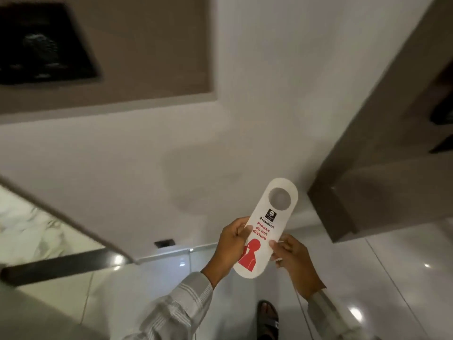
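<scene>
Head view: white door hanger (266,231) held in midair, in front of the white wall (257,94) and above the glossy tiled floor (392,266), hole end pointing up and away. My left hand (230,244) grips its left edge, thumb on the printed face beside the red "Please do not disturb". My right hand (294,258) pinches the right edge, fingers (276,243) curled onto the card. Striped sleeve (176,310) on left arm. Sandalled foot (268,315) on the floor below.
</scene>
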`<act>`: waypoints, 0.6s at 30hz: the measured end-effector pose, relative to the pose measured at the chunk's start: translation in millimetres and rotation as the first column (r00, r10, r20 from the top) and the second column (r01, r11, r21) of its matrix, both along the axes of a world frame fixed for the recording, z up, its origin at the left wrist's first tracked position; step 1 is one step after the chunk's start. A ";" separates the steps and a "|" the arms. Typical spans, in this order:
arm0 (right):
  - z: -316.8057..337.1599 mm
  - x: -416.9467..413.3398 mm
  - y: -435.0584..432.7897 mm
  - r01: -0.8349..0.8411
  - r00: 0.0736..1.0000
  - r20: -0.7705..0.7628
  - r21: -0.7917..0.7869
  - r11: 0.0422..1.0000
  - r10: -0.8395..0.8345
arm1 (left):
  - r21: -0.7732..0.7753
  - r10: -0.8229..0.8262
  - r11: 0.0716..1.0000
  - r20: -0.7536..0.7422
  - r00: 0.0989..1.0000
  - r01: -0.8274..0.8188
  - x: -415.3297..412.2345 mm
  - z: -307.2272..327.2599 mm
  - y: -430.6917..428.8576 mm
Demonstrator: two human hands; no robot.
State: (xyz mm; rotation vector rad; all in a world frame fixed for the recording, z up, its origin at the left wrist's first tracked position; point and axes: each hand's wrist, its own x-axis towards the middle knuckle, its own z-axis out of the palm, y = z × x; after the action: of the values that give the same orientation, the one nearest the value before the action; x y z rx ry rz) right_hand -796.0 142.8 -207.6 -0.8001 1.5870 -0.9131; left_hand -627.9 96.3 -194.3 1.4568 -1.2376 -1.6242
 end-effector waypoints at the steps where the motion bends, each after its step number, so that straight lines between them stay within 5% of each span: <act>1: -2.6 -23.4 0.8 0.102 0.995 0.006 -0.030 0.994 -0.102 | -0.013 -0.006 1.000 0.033 0.999 0.006 -29.1 -4.7 -4.2; 5: -5.3 -115.1 -10.3 0.461 0.880 -0.067 -0.128 0.878 -0.471 | -0.098 -0.083 0.991 0.100 0.992 0.093 -132.4 -24.2 -9.3; 8: -3.7 -176.4 -19.6 0.548 0.806 -0.159 -0.161 0.821 -0.570 | -0.163 -0.169 0.968 0.132 0.977 0.189 -192.3 -33.3 -10.3; 14: -25.6 -269.7 -68.6 0.423 0.732 -0.557 -0.079 0.903 -0.392 | -0.255 -0.402 0.771 0.516 0.756 0.584 -280.0 -46.7 -59.6; 18: -39.7 -295.9 -87.4 0.222 0.602 -0.788 0.009 0.975 -0.130 | -0.159 -0.370 0.566 0.828 0.422 0.809 -309.1 -64.0 -86.9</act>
State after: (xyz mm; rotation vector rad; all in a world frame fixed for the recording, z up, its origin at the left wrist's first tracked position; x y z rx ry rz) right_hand -1091.9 55.4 -247.3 -1.0606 2.5122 -0.6091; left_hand -937.1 9.4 -258.3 1.3153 -2.7522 -0.8127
